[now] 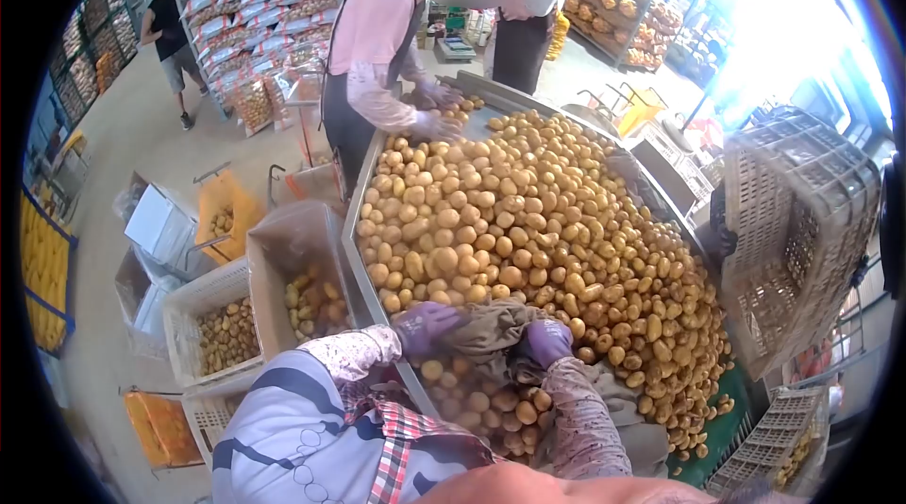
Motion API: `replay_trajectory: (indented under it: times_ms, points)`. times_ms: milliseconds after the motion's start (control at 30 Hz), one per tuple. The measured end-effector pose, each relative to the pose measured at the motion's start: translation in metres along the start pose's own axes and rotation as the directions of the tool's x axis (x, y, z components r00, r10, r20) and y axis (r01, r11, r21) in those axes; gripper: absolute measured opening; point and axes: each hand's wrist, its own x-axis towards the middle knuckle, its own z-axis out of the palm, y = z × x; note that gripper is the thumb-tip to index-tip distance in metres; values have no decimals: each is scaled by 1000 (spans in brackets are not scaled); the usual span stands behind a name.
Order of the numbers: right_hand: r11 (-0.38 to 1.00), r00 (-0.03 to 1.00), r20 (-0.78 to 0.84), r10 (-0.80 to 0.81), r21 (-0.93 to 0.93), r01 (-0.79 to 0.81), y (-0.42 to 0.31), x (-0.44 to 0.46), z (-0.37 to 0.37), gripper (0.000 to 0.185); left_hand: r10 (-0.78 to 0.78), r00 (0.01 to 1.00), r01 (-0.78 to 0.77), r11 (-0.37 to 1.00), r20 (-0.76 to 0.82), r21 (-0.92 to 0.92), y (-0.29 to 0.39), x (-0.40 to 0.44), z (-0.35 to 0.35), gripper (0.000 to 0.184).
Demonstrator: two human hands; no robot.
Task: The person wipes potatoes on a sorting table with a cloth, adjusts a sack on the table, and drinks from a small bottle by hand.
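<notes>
A large heap of potatoes fills a metal-edged sorting table. At its near edge, my left hand, in a purple glove, grips the left end of a crumpled brown cloth. My right hand, also gloved in purple, is closed on the cloth's right side. The cloth lies against the heap, with more potatoes just below it, between my forearms. Some fingertips are hidden in the folds.
Across the table, a co-worker's gloved hands touch potatoes. At left stand a lined carton and a white crate holding potatoes. A large plastic crate is tilted at the right edge. A person stands at the far left.
</notes>
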Motion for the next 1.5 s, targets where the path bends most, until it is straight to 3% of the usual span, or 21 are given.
replay_trajectory:
  times_ms: [300, 433, 467, 533, 567, 633, 667, 733, 767, 800, 833, 900, 967, 1067, 1133, 1233, 1300, 1367, 1400, 1433, 1500]
  points:
    - [989, 1000, 27, 14, 144, -18, -2, -19, -11, 30, 54, 994, -44, 993, -96, 108, -36, -5, 48, 74]
    - [976, 982, -175, -76, 191, 109, 6, -68, -16, 29, 90, 973, -116, 987, -214, -108, -14, 7, 25, 48]
    - [970, 967, -235, -102, 192, 150, 5, -78, -19, 29, -52, 979, -14, 947, -195, -321, -5, 9, 24, 42]
    - [717, 914, -390, 115, 669, 196, 27, -47, 18, 30, -328, 942, 193, 707, -74, -680, 19, 12, 27, 34]
    - [514, 862, -456, 220, 805, 295, 38, -31, 37, 31, -470, 882, 153, 371, -43, -916, 10, 15, 41, 34]
    - [947, 732, -650, 204, 320, 21, 49, -16, 58, 36, -642, 742, -117, -405, 191, -907, -14, 23, 86, 36]
    - [930, 769, -595, 232, 367, 4, 50, 0, 84, 38, -573, 810, -173, -440, 127, -881, -9, 28, 71, 40]
    - [911, 785, -558, 269, 413, -19, 35, 5, 99, 34, -671, 741, 2, 45, -29, -999, -5, 32, 36, 42]
    - [977, 776, -599, 196, 189, -100, 28, -7, 88, 27, -695, 717, -34, 47, -57, -998, -8, 37, 26, 43]
    - [982, 737, -654, 171, 171, -76, 19, -16, 80, 25, -717, 691, -70, 51, -85, -996, -10, 41, 16, 43]
    - [987, 694, -705, 143, 154, -48, 11, -23, 74, 22, -735, 678, -145, -111, -17, -983, 11, 43, -25, 42]
    - [975, 758, -646, 95, 214, 60, -2, -42, 45, 27, -727, 687, -238, -196, -22, -951, -2, 44, -46, 42]
    - [916, 815, -578, 36, 346, 205, -16, -72, -4, 33, -686, 710, -270, -56, -159, -961, -54, 37, -27, 41]
    - [533, 645, -691, 326, 698, 478, 8, -39, -2, 34, -744, 590, -335, 127, -313, -934, -118, 18, -14, 33]
    - [400, 519, -725, 453, 685, 609, 23, -27, -30, 35, -770, 532, -275, 236, -352, -932, -124, 16, -27, 29]
    - [513, 293, -810, 507, 557, 653, 40, -5, -85, 32, -691, 495, -12, 600, -526, -800, -107, 35, -81, 29]
    - [448, 265, -813, 519, 522, 726, 47, 14, -121, 38, -468, 466, 143, 878, -751, -458, -118, 56, -102, 32]
    - [548, 115, -866, 487, 405, 732, 43, 44, -154, 37, -493, 433, 2, 838, -755, -546, -125, 85, -119, 35]
    - [391, 198, -806, 557, 466, 794, 34, 58, -166, 37, -451, 386, 6, 873, -805, -487, -139, 102, -117, 36]
    - [577, 132, -858, 497, 440, 688, 45, 97, -166, 43, -405, 341, 14, 904, -848, -427, -153, 117, -113, 38]
    - [871, -6, -956, 293, 265, 413, 31, 155, -166, 46, -210, 469, 343, 939, -858, -42, -176, 147, -99, 47]
